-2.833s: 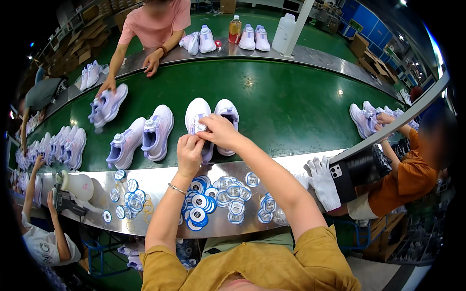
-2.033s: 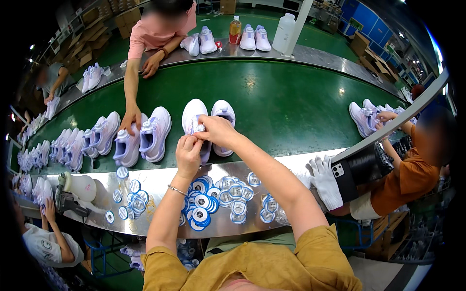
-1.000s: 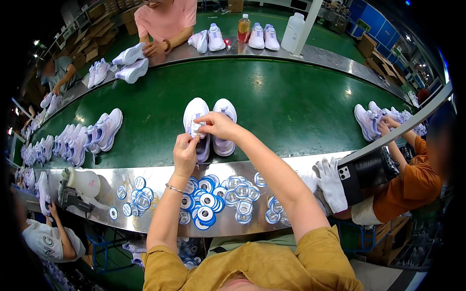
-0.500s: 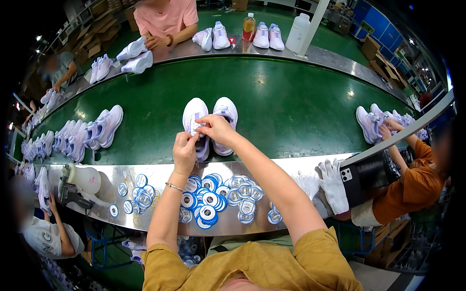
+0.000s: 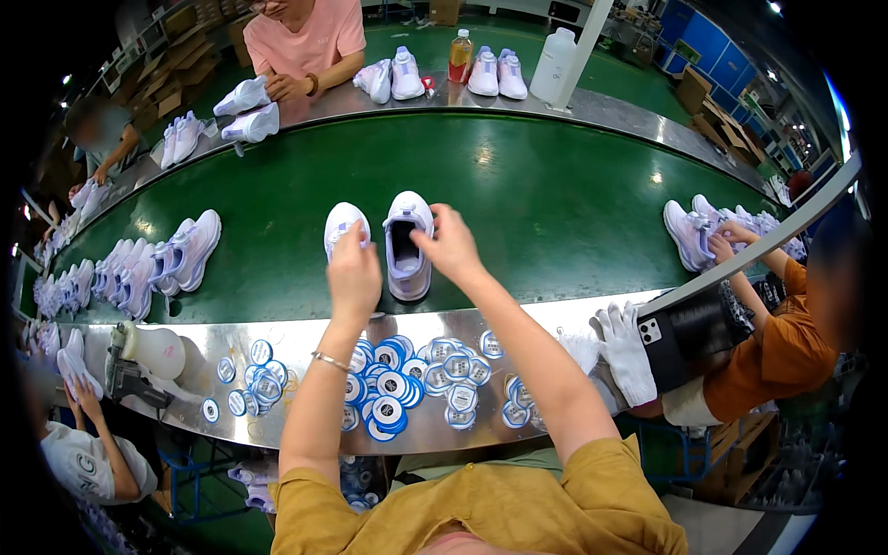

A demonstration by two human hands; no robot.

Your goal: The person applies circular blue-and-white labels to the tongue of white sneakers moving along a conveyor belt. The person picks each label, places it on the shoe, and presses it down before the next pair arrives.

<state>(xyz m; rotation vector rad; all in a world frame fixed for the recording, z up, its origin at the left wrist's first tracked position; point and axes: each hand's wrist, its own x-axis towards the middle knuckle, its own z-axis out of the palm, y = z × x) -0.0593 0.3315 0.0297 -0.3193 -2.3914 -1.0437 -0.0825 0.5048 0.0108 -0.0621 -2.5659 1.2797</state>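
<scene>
Two white and lavender sneakers stand side by side on the green belt, toes pointing away from me. My left hand [image 5: 355, 279] covers the rear of the left sneaker [image 5: 344, 218], its fingers closed over the upper, so the shoe's opening is hidden. Beside the right sneaker [image 5: 408, 273] is my right hand [image 5: 451, 244]. Its thumb and fingers are apart along the shoe's right edge, and whether they touch it I cannot tell. The dark inside of this sneaker shows. Round blue-and-white tags [image 5: 389, 385] lie in loose piles on the metal ledge below my hands.
More sneakers line the green belt [image 5: 518, 185] at left [image 5: 190, 250] and right [image 5: 686, 233]. A spray gun [image 5: 129, 375], white gloves [image 5: 624, 347] and a phone [image 5: 651, 330] lie on the ledge. Co-workers handle shoes across the belt and at both sides. A bottle [image 5: 460, 55] stands opposite.
My hands have parted from their meeting point over the left sneaker. That sneaker now stands farther left, with a wider gap between the pair. My right hand has moved over to the right sneaker.
</scene>
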